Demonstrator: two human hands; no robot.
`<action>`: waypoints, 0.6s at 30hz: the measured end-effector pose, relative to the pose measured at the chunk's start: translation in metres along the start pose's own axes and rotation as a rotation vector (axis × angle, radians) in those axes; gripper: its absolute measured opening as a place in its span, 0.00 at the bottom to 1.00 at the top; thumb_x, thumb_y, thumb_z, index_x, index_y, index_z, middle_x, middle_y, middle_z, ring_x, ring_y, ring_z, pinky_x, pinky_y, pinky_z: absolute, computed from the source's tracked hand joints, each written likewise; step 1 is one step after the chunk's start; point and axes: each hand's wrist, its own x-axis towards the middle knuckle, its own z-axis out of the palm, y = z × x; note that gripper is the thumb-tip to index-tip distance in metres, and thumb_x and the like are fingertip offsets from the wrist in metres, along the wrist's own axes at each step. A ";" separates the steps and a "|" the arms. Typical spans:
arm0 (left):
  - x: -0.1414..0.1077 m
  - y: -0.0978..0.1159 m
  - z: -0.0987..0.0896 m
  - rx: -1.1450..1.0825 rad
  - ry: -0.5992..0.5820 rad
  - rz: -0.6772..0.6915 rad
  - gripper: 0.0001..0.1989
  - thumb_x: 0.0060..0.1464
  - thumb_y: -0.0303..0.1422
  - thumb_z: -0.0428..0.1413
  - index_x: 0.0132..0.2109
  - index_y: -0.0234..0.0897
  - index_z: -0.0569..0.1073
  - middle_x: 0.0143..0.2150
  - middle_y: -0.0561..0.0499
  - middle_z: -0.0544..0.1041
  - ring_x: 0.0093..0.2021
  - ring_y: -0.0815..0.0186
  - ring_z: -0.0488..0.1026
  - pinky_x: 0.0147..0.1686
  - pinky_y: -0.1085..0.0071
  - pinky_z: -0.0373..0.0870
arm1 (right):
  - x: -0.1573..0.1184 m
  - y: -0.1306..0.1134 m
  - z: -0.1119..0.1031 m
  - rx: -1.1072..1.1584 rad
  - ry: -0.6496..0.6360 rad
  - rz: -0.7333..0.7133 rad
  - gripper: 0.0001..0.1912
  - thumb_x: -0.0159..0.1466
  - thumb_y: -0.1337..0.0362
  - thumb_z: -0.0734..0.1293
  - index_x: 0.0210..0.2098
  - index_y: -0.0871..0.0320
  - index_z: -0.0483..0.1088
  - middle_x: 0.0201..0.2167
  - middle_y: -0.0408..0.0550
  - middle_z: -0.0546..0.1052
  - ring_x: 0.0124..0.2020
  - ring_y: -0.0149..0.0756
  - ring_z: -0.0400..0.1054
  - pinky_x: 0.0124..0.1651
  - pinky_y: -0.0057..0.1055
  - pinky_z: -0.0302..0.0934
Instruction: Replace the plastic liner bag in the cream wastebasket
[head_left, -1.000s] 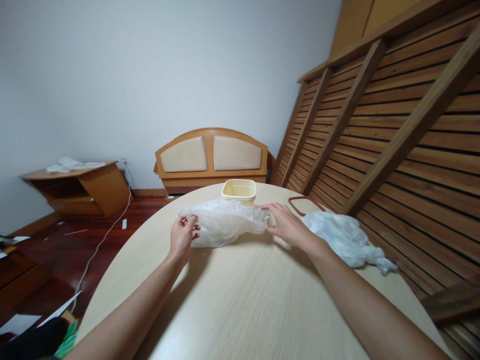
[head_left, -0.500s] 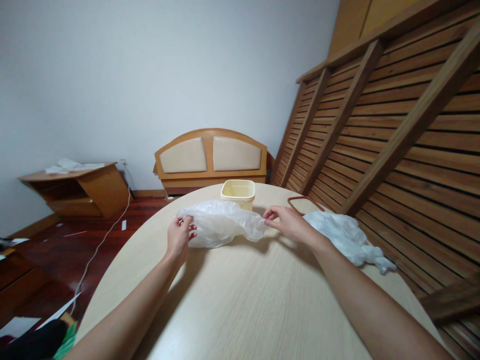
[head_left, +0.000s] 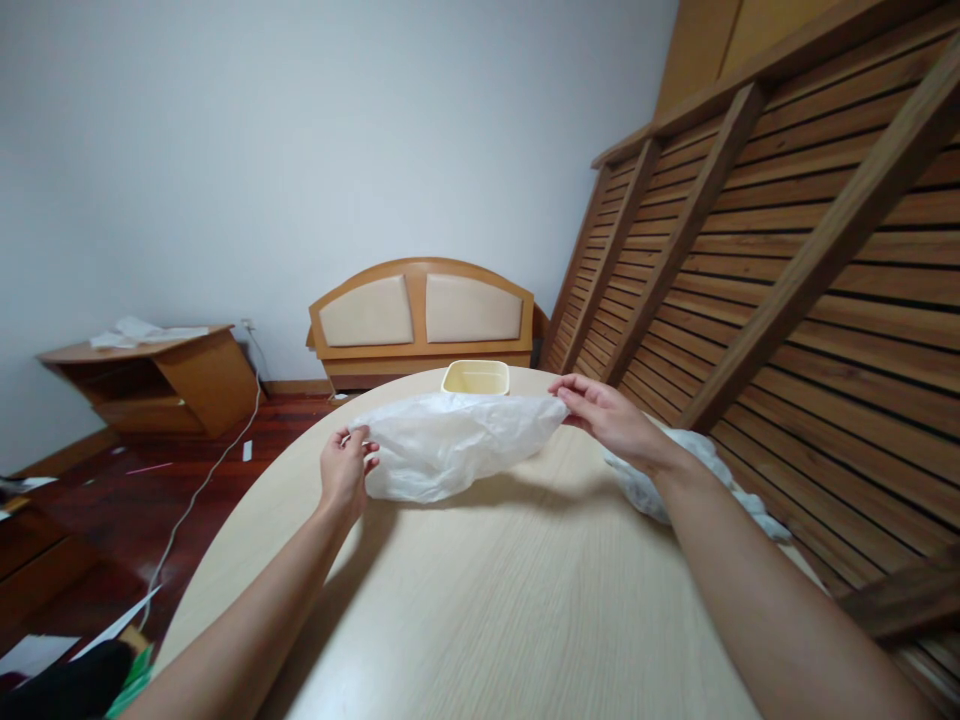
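A thin white plastic bag (head_left: 457, 445) stretches between my two hands over the table. My left hand (head_left: 346, 470) pinches its left end, with the outer fingers loosely curled. At the opposite end, my right hand (head_left: 604, 415) grips the upper corner between thumb and fingers. The bag's top edge is drawn nearly straight, and its lower part sags in creases near the tabletop. Just behind it stands a pale yellow plastic bin (head_left: 476, 378), its lower part hidden by the bag.
Another bundle of white plastic bags (head_left: 637, 485) lies on the round table (head_left: 510, 620), partly behind my right forearm. Slatted wooden panels (head_left: 840, 330) lean close on the right. Beyond the table is a headboard (head_left: 420, 305); a low cabinet (head_left: 165, 380) stands at left.
My right hand has moved right and up, pulling the bag wider and tauter. My left hand has shifted slightly left. The brown ring-shaped frame behind my right hand is now hidden.
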 end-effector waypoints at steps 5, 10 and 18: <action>-0.007 0.003 0.002 -0.010 -0.070 0.075 0.22 0.38 0.44 0.65 0.36 0.37 0.68 0.32 0.57 0.70 0.26 0.73 0.69 0.22 0.81 0.64 | -0.001 -0.007 0.000 -0.162 0.008 0.012 0.22 0.57 0.45 0.71 0.38 0.57 0.73 0.35 0.47 0.75 0.34 0.34 0.67 0.39 0.33 0.64; -0.025 0.010 0.008 -0.024 -0.248 0.204 0.21 0.46 0.46 0.65 0.42 0.38 0.72 0.41 0.51 0.75 0.39 0.66 0.75 0.29 0.77 0.72 | -0.002 -0.006 -0.004 -0.318 -0.057 0.069 0.24 0.58 0.45 0.69 0.43 0.58 0.75 0.33 0.47 0.75 0.29 0.33 0.64 0.30 0.31 0.59; -0.056 -0.011 0.012 0.129 -0.710 0.531 0.34 0.58 0.40 0.61 0.68 0.48 0.58 0.69 0.42 0.62 0.68 0.53 0.61 0.63 0.54 0.65 | -0.012 -0.016 0.007 -0.580 -0.249 0.054 0.20 0.65 0.48 0.63 0.41 0.58 0.75 0.37 0.50 0.78 0.37 0.40 0.70 0.40 0.36 0.64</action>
